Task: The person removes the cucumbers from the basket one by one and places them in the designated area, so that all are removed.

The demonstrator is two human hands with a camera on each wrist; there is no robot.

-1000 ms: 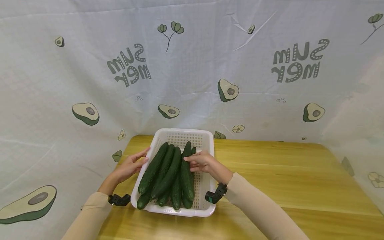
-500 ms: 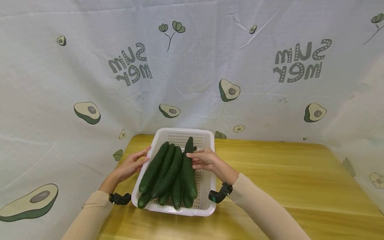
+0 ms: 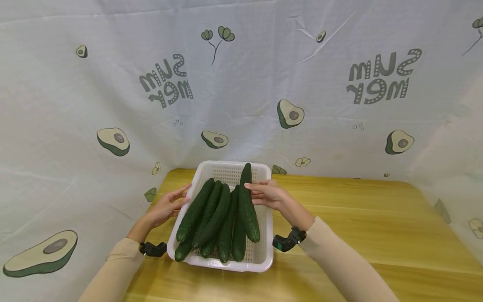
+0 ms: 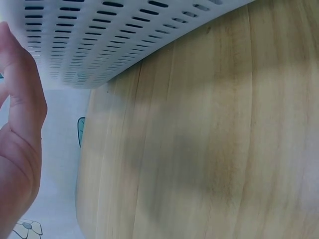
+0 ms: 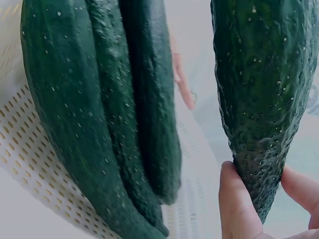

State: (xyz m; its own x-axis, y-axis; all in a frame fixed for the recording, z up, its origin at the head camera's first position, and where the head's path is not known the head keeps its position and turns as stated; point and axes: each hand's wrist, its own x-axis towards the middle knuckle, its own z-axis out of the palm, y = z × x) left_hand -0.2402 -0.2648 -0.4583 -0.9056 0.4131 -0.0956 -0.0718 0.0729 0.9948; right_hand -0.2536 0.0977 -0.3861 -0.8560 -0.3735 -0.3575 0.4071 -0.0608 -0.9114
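- The fingers (image 5: pixel 304 193) of the right hand (image 3: pixel 269 195) are nearly closed, and I see them pinch one green cucumber (image 3: pixel 248 209) close to its far end, with the thumb on the opposite side.
- This cucumber is over the right part of the white basket (image 3: pixel 245 266); whether its near end touches anything below, I cannot tell well from my cameras.
- The left hand (image 3: pixel 162 211) has its fingers loosely extended and the thumb apart; they touch the left side of the basket.
- In the basket I see the other cucumbers (image 3: pixel 196 214), lying side by side, some overlapping.
- The basket stands on the wooden table (image 3: pixel 358 218), at its left part.
- Behind, a pale cloth (image 3: pixel 241 84) hangs, printed with avocados and mirrored letters.
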